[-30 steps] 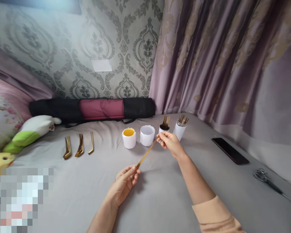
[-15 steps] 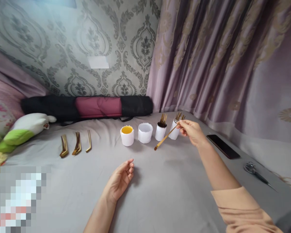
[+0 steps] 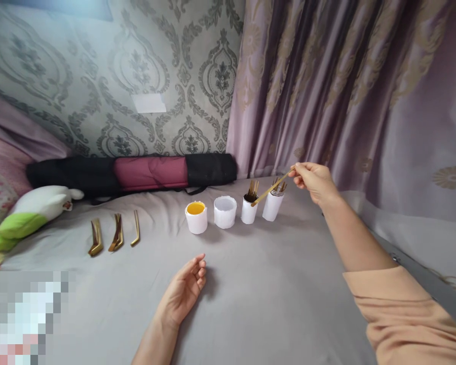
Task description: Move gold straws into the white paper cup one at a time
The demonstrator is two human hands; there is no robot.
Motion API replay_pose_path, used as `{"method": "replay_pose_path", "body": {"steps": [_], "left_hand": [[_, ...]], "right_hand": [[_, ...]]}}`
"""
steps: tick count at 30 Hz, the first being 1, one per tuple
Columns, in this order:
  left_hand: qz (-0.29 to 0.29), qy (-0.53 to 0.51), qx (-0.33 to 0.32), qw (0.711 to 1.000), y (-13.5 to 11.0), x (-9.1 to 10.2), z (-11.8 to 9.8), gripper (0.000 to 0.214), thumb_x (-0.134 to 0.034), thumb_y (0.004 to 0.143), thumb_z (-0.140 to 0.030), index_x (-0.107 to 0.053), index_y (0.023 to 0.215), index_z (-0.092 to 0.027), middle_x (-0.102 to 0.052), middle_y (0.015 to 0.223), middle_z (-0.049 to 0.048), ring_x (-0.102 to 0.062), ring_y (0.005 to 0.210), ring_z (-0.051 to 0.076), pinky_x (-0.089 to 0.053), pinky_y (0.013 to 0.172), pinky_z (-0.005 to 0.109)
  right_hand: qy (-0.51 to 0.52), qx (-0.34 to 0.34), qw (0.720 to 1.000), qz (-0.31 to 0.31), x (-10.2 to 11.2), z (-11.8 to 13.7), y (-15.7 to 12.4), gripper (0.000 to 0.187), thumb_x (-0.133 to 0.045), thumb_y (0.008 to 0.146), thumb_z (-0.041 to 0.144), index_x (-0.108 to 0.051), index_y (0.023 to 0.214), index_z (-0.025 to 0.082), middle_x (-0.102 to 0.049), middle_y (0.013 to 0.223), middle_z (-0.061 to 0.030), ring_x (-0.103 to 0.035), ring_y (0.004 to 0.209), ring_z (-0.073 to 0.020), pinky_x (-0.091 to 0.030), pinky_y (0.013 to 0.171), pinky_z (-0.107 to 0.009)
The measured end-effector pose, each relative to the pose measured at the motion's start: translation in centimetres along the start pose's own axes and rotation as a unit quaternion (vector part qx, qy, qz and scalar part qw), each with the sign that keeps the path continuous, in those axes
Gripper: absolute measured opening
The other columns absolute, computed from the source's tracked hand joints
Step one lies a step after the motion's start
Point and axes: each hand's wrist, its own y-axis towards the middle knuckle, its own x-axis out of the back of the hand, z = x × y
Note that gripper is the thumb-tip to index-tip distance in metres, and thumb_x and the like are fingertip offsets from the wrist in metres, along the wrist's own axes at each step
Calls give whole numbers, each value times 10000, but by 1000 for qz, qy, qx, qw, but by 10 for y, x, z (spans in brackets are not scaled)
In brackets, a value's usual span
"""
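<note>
My right hand (image 3: pixel 314 181) pinches one end of a slim golden stick (image 3: pixel 271 189) with a darker, brush-like tip. It slants down to the left, its tip in front of the rim of a narrow white-wrapped can (image 3: pixel 249 209) that holds several thin brown sticks. A second narrow white can (image 3: pixel 273 205), also with sticks in it, stands just below my right hand. My left hand (image 3: pixel 185 290) is low over the grey sheet, palm sideways, fingers loosely curved around nothing. Beyond it are a white cup with yellow inside (image 3: pixel 196 223) and a wider white tub (image 3: pixel 225 215).
Bent golden pieces (image 3: pixel 116 233) lie in three groups on the grey sheet at left. A plush toy (image 3: pixel 34 208) is at the left edge. A black-and-maroon rolled bag (image 3: pixel 150 172) lies along the wall, and purple curtains (image 3: pixel 327 76) hang at right.
My right hand has risen and moved right with the stick, whose tip has gone from over the sheet up to the narrow can. The left hand keeps its pose.
</note>
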Motion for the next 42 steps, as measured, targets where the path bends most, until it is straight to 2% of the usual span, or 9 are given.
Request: {"method": "replay_pose_path", "body": {"steps": [12,19,30,36,42], "left_hand": [[3,8,-6,1000,0,1,1,170,-513,788,-102,-585,942,-92,-554,766,48,-506,586,64,-448,492,175],[5,11,-9,1000,1,1,1,169,-511,788,-105,-587,939,-94,-552,770,46,-503,588,62,-446,497,177],[4,19,-12,1000,1,1,2,177,-530,785,-122,-589,948,-90,-545,779,47,-498,598,65,-448,508,182],[-2,19,-14,1000,2,3,2,198,-534,782,-124,-584,968,-79,-546,781,49,-502,599,68,-451,512,188],[-4,12,-14,1000,3,3,2,187,-523,784,-117,-586,956,-74,-545,774,50,-503,594,71,-445,506,188]], "right_hand": [[-97,112,989,-15,-15,3,29,218,-541,772,343,-573,720,134,-614,627,-40,-446,387,-36,-322,348,-150],[-144,138,980,25,-32,-13,36,227,-513,784,338,-583,753,125,-632,650,-45,-475,398,-46,-365,392,-165],[-182,152,965,116,-56,-32,33,160,-468,782,234,-595,745,145,-651,669,-29,-502,416,-56,-388,453,-184],[-211,137,953,169,-68,-40,32,170,-452,788,245,-601,779,166,-655,688,-6,-520,458,-61,-406,485,-179],[-252,167,937,175,-79,-51,34,199,-457,781,259,-637,777,174,-646,690,-2,-556,603,-101,-413,579,-206]]}}
